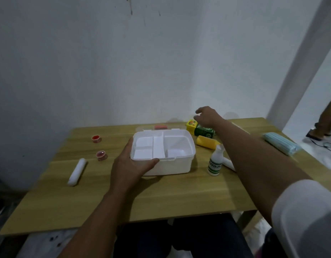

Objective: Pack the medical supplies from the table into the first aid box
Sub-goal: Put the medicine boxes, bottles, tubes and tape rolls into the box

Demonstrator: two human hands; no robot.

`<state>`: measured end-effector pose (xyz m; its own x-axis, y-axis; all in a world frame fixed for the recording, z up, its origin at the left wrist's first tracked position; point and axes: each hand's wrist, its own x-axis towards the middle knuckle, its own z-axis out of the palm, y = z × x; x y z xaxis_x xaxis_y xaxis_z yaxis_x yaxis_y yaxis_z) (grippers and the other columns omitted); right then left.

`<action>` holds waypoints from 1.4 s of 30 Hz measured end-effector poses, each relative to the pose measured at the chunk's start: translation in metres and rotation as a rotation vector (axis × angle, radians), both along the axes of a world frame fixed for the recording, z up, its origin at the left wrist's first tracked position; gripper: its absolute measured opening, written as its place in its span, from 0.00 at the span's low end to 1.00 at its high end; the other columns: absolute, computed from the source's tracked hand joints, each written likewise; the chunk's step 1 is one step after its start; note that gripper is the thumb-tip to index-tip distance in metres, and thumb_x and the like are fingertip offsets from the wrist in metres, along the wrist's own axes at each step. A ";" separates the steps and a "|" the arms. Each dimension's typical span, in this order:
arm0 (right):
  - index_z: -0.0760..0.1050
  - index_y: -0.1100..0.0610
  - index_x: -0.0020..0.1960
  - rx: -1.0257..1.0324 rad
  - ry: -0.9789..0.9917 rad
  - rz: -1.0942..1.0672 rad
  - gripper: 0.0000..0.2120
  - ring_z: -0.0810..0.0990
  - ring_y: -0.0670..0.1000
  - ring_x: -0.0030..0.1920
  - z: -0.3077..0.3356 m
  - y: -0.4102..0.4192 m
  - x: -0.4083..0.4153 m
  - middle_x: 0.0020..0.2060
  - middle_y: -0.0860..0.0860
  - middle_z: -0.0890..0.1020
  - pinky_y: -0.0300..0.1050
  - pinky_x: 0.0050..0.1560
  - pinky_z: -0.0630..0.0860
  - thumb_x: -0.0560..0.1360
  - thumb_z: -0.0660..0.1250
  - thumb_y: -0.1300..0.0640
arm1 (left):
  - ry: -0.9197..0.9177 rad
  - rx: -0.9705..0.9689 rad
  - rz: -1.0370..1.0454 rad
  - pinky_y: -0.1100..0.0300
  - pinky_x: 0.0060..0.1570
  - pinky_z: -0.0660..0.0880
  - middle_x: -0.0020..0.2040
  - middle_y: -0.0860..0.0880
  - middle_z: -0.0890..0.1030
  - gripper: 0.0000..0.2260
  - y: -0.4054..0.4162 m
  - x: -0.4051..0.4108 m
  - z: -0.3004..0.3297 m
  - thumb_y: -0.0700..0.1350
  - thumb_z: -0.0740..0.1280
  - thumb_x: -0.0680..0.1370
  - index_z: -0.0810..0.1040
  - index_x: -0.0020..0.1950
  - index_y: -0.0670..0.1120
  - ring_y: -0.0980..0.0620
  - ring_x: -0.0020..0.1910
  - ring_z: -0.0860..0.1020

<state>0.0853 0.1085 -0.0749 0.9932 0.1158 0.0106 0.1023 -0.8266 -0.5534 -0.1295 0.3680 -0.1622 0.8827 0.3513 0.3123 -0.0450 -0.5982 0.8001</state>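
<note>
The white first aid box (179, 165) stands open in the middle of the wooden table (161, 198), its divided tray empty. My left hand (130, 164) grips its near-left corner. My right hand (207, 116) hovers with fingers apart above a yellow and green pack (201, 128) behind the box; whether it touches the pack I cannot tell. A yellow bottle (206, 142) lies right of the box, with a white bottle with green print (215, 162) in front of it. Two small red-capped pots (96, 138) (101, 155) and a white roll (77, 171) lie at the left.
A pack of light blue face masks (281, 146) lies near the table's right edge. The box's clear lid with a red handle (160, 127) lies open behind the box against the wall. Another person's leg and foot (322, 125) are at the far right on the floor.
</note>
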 end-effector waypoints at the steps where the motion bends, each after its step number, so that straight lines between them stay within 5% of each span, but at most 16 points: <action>1: 0.73 0.61 0.74 -0.120 0.008 -0.014 0.23 0.75 0.60 0.70 -0.009 -0.009 0.001 0.72 0.59 0.75 0.51 0.69 0.73 0.80 0.66 0.56 | -0.010 0.000 0.004 0.51 0.58 0.81 0.63 0.63 0.77 0.48 -0.001 0.000 -0.001 0.68 0.79 0.61 0.66 0.79 0.62 0.55 0.63 0.77; 6: 0.76 0.52 0.65 -0.360 0.087 -0.070 0.24 0.79 0.59 0.58 -0.036 -0.035 0.001 0.53 0.53 0.80 0.64 0.65 0.72 0.70 0.70 0.55 | 0.007 0.047 -0.043 0.48 0.58 0.81 0.63 0.63 0.77 0.46 0.003 0.001 0.003 0.69 0.78 0.61 0.67 0.77 0.64 0.53 0.64 0.77; 12: 0.75 0.51 0.66 -0.415 0.021 -0.036 0.23 0.78 0.57 0.59 -0.035 -0.040 0.005 0.56 0.53 0.81 0.64 0.67 0.68 0.71 0.72 0.55 | 0.181 0.014 -0.117 0.43 0.66 0.75 0.80 0.54 0.68 0.63 0.014 0.014 0.015 0.75 0.78 0.57 0.52 0.85 0.61 0.46 0.75 0.70; 17: 0.78 0.54 0.61 -0.397 -0.006 -0.087 0.19 0.76 0.55 0.52 -0.037 -0.041 0.000 0.50 0.52 0.81 0.60 0.64 0.69 0.70 0.73 0.58 | 0.141 -0.025 -0.205 0.62 0.48 0.74 0.68 0.63 0.74 0.49 0.012 0.014 0.013 0.69 0.80 0.62 0.62 0.79 0.64 0.54 0.66 0.73; 22: 0.76 0.61 0.68 -0.320 -0.020 -0.028 0.33 0.80 0.58 0.59 -0.021 -0.046 -0.018 0.58 0.58 0.81 0.51 0.55 0.80 0.66 0.80 0.57 | 0.133 -0.041 -0.202 0.63 0.46 0.73 0.67 0.63 0.73 0.47 0.011 0.011 0.013 0.64 0.81 0.65 0.63 0.79 0.63 0.55 0.64 0.72; 28: 0.80 0.61 0.66 -0.161 -0.152 0.053 0.30 0.81 0.57 0.59 0.024 -0.056 -0.028 0.60 0.58 0.83 0.46 0.55 0.77 0.67 0.81 0.55 | 0.158 -0.031 -0.216 0.65 0.43 0.71 0.66 0.62 0.73 0.46 0.010 0.005 0.018 0.65 0.81 0.65 0.63 0.79 0.62 0.54 0.62 0.72; 31: 0.79 0.62 0.68 -0.068 -0.067 0.231 0.30 0.83 0.53 0.52 0.054 -0.049 -0.045 0.59 0.56 0.84 0.41 0.45 0.79 0.67 0.81 0.59 | 0.182 -0.012 -0.211 0.63 0.42 0.71 0.70 0.57 0.74 0.46 0.010 0.006 0.022 0.64 0.81 0.66 0.63 0.80 0.60 0.53 0.62 0.72; 36: 0.81 0.57 0.67 -0.279 0.035 0.431 0.27 0.83 0.48 0.47 0.078 -0.020 -0.077 0.57 0.51 0.83 0.41 0.39 0.80 0.69 0.80 0.58 | 0.198 -0.017 -0.184 0.58 0.45 0.72 0.74 0.52 0.75 0.48 0.010 0.007 0.024 0.63 0.82 0.66 0.64 0.82 0.57 0.49 0.65 0.74; 42: 0.83 0.56 0.64 -0.563 -0.093 0.503 0.24 0.82 0.53 0.53 0.076 0.010 -0.096 0.55 0.52 0.85 0.45 0.48 0.79 0.69 0.80 0.54 | 0.202 -0.029 -0.180 0.56 0.47 0.72 0.76 0.50 0.73 0.51 0.011 0.009 0.020 0.62 0.82 0.66 0.61 0.83 0.55 0.46 0.69 0.73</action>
<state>-0.0106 0.1188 0.0008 0.8171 0.5671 -0.1033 0.5671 -0.8230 -0.0323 -0.1207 0.3785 -0.1419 0.9750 0.1896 0.1159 0.0136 -0.5715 0.8205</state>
